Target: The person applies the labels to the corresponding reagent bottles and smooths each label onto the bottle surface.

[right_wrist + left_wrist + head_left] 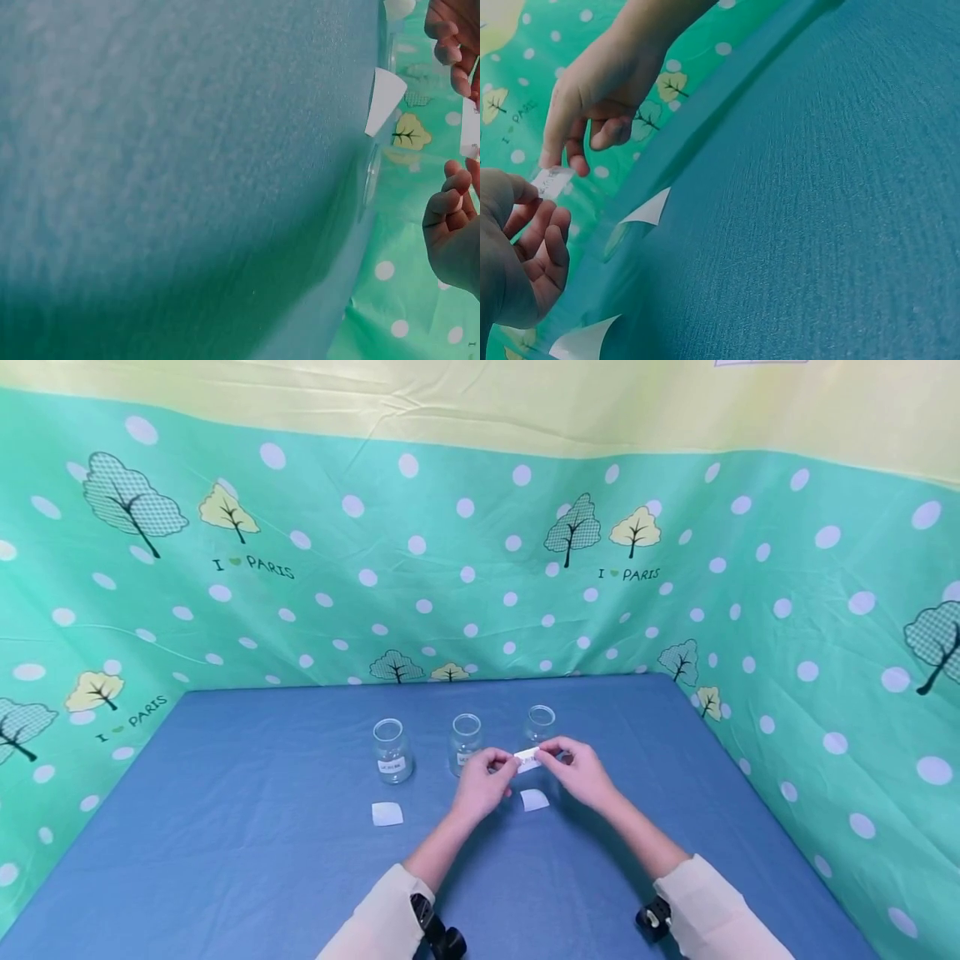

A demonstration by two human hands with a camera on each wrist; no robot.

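Note:
Between both hands a small white label [527, 759] with dark writing is held up, in front of the right-hand glass jar [541, 722]. My left hand [483, 783] pinches its left end with thumb and finger, and my right hand [583, 774] pinches the right end. In the left wrist view the label [553, 182] shows its printed side between the fingertips. Two more glass jars stand to the left: the middle jar [467, 737] and the left jar [391, 745], each with a white label on its front. The hands partly hide the middle and right jars.
A curled piece of white paper [534, 800] lies below the hands. Another white paper piece [387, 814] lies in front of the left jar. Blue cloth [262, 827] covers the table, and a green dotted curtain [337, 568] rises behind and at the sides.

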